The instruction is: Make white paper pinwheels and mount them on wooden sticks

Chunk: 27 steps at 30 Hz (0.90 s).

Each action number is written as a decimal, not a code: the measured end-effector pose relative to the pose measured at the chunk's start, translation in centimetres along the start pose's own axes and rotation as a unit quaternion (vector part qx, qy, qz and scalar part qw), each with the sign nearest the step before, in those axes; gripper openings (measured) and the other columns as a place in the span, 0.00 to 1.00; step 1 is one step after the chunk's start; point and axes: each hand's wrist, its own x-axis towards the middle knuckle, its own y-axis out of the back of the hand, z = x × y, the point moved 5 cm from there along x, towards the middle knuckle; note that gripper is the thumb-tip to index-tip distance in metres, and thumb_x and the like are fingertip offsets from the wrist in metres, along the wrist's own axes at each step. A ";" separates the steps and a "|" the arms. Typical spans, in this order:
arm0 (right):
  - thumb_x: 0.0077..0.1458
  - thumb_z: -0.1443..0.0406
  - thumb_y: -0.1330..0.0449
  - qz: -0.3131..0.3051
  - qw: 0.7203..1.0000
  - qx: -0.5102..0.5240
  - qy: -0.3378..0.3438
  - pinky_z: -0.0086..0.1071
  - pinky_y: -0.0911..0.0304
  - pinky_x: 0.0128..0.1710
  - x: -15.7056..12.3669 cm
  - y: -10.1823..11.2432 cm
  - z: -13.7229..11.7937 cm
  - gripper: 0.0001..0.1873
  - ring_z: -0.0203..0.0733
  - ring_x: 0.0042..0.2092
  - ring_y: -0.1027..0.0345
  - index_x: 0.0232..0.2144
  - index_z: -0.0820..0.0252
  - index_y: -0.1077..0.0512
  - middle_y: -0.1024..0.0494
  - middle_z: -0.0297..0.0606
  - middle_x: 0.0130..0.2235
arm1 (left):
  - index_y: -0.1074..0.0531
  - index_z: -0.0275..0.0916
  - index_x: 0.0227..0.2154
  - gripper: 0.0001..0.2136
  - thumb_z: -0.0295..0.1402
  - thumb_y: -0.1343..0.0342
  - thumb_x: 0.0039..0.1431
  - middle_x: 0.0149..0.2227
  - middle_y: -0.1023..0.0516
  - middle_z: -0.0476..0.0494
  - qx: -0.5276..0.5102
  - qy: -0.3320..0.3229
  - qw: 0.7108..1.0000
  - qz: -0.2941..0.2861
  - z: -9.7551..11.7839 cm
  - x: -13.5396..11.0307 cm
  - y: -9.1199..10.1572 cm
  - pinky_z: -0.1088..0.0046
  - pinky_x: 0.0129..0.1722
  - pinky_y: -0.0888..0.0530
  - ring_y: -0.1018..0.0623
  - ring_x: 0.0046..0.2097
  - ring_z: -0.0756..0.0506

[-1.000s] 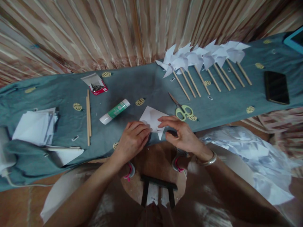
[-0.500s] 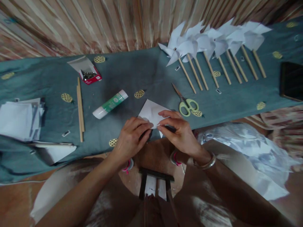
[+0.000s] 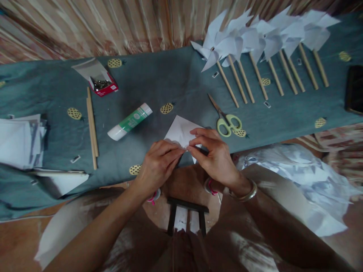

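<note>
A white piece of paper (image 3: 181, 128) lies at the table's near edge, one corner pointing away from me. My left hand (image 3: 161, 160) pinches its near edge from the left, thumb and fingers pressed together. From the right, the thumb and forefinger of my right hand (image 3: 211, 151) pinch the same edge, close to the left fingertips. The fingers partly cover the paper, so I cannot make out its folds there. Just beyond my right hand are scissors (image 3: 225, 120) with green handles. A glue stick (image 3: 130, 121) with a green label lies beyond my left hand.
White paper pinwheels (image 3: 244, 39) on wooden sticks lie in a row at the back right. An open red box (image 3: 103, 85) of small metal pieces, wooden sticks (image 3: 92, 132) and stacked paper (image 3: 19, 141) are on the left. A plastic bag (image 3: 300, 181) sits below right.
Both hands have drawn closer together along the paper's near edge, the left fingertips shifting slightly right. The camera view has also shifted a little.
</note>
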 end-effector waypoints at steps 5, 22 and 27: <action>0.56 0.70 0.36 0.003 1.000 -0.001 -0.002 0.45 0.33 0.52 -0.1 0.0 0.1 0.03 0.48 0.50 0.27 0.31 0.58 0.24 0.20 0.44 0.47 | 0.23 0.36 0.42 0.07 0.26 0.44 0.65 0.39 0.19 0.42 -0.009 0.008 1.000 0.003 -0.1 -0.1 0.0 0.67 0.42 0.23 0.21 0.42 0.45; 0.56 0.70 0.36 0.001 1.000 -0.002 0.000 0.46 0.33 0.53 -0.1 0.0 0.1 0.04 0.49 0.51 0.27 0.30 0.57 0.24 0.20 0.43 0.47 | 0.21 0.39 0.42 0.08 0.28 0.46 0.66 0.38 0.20 0.43 -0.077 0.052 0.995 -0.022 -0.5 0.2 -0.1 0.66 0.43 0.24 0.21 0.42 0.46; 0.59 0.69 0.39 0.007 1.000 -0.009 0.013 0.46 0.33 0.53 -0.1 0.1 -0.2 0.03 0.49 0.51 0.28 0.34 0.58 0.24 0.21 0.43 0.47 | 0.21 0.38 0.41 0.08 0.27 0.45 0.66 0.38 0.20 0.42 -0.074 0.055 0.995 -0.025 -0.4 0.3 0.0 0.66 0.43 0.23 0.21 0.42 0.46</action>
